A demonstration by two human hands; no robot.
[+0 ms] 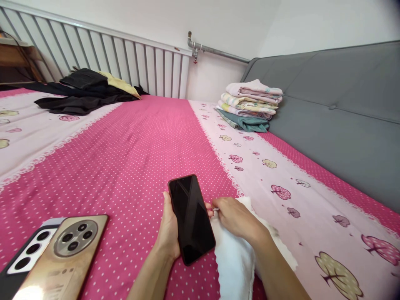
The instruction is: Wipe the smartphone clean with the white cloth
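The black-screened smartphone (192, 223) is held in the left hand (168, 229) above the pink dotted bedspread (134, 154); its back is out of sight, and so is most of the left hand's grip, with the thumb along one long edge and fingertips showing past the other. Just right of the smartphone, the right hand (236, 214) has its fingers curled and pinching a bit of white cloth (236, 254), though the exact fingertip contact is hard to make out. The forearm covers part of this cloth, and the bottom of the view cuts it off, so whether it is one piece or two cannot be told. Left of the smartphone lie two more phones, backs up and cut off below: a gold phone (67, 254) with four dark circles in its round camera ring, overlapping a black phone (34, 248) with three lenses visible. A pale edge beneath them is unclear. Beyond the smartphone, to the right, sits one folded fabric stack (250, 100); far to the left, one yellow garment (120, 85) lies among dark clothes (84, 93) too tangled to count.
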